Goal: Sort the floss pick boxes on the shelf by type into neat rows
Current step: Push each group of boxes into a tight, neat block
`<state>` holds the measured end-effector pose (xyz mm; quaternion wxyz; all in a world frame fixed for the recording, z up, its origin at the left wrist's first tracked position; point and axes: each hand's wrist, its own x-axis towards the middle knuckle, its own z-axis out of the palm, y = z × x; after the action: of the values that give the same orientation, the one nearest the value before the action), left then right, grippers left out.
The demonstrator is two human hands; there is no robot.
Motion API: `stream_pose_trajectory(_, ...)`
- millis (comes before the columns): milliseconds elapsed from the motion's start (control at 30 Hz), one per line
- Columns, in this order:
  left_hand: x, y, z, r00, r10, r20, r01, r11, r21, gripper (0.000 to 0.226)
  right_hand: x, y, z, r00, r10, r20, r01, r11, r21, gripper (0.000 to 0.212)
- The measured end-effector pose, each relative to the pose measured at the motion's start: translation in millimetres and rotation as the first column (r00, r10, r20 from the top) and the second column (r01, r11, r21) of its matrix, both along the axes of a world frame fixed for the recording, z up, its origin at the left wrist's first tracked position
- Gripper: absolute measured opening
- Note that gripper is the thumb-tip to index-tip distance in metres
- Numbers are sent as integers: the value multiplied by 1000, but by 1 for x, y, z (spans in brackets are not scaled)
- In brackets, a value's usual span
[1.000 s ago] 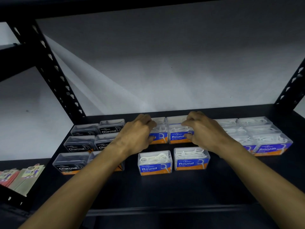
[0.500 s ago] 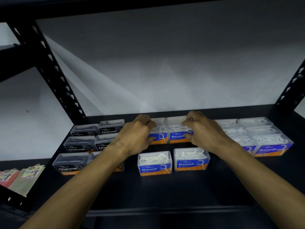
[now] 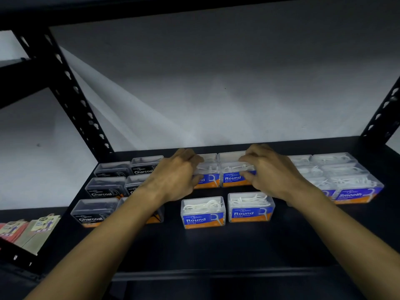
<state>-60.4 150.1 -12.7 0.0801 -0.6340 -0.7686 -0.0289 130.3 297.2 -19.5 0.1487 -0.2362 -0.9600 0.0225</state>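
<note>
Lower left shelf: flat card packets (image 3: 28,231) lie on a lower level outside the rack post; their print is too small to read.
Shelf: a black metal shelf (image 3: 216,250) holds all the boxes toward its rear half; the front strip is bare.
Charcoal boxes: clear-lidded boxes with black labels reading "Charcoal" (image 3: 95,212) stand at the left, two abreast and three deep; the right column is partly hidden by the left forearm. Long sides and labels face the viewer. The contents look dark; single picks cannot be made out.
Left hand: the left hand (image 3: 176,178) rests palm down over the left box of the middle Round pair (image 3: 206,177), fingers curled at its top rear edge and thumb at its front. Only the letters "nd" of that label show. Whether it grips the box or merely touches it cannot be told.
Front Round boxes: two boxes labelled "Round" (image 3: 203,212) stand side by side, just apart, nearest the viewer, labels blue over orange and facing forward. White floss picks lie inside.
Right hand: the right hand (image 3: 272,173) clasps the right middle "Round" box (image 3: 234,176), fingers over the lid and thumb on the label face.
Rear Round boxes: two further clear lids (image 3: 230,156) show behind; labels hidden.
Smooth boxes: at the right, two columns run rearward; the nearest box reads "Smooth" (image 3: 355,189). White picks fill them.
</note>
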Motion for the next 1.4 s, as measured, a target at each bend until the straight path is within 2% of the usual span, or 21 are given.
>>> stream_pose_trajectory(133,7,-13,3,998,-30,63,21,990,141,40,16,-6,-8,978,7,-209,0,1000,31,29)
stream_pose_trajectory(200,16,-23,5,994,-55,95,35,980,198,43,26,-15,-15,950,10,-313,3,999,43,25)
stream_pose_trajectory(300,35,-42,3,996,-63,57,53,985,162,60,44,-32,-27,919,11,-394,5,999,40,39)
stream_pose_trajectory(433,47,-61,-12,996,-88,-26,89,993,80,68,60,-51,-47,938,49,-344,-15,995,101,56)
stream_pose_trajectory(567,51,-66,-26,995,-74,-62,76,997,29,68,62,-57,-64,962,28,-271,10,990,139,57)
stream_pose_trajectory(700,55,-64,-29,997,-4,-71,8,998,59,69,57,-60,-72,962,-5,-275,39,992,119,63)
stream_pose_trajectory(867,57,-53,-34,996,86,-5,-85,992,96,55,48,-60,-78,942,-29,-334,64,993,94,60)
stream_pose_trajectory(1033,60,-45,-39,981,192,6,-191,969,160,61,41,-58,-82,932,-57,-358,83,995,58,59)
stream_pose_trajectory(1400,63,-30,-45,973,230,27,-230,947,222,62,30,-54,-85,925,-95,-368,116,993,36,60)
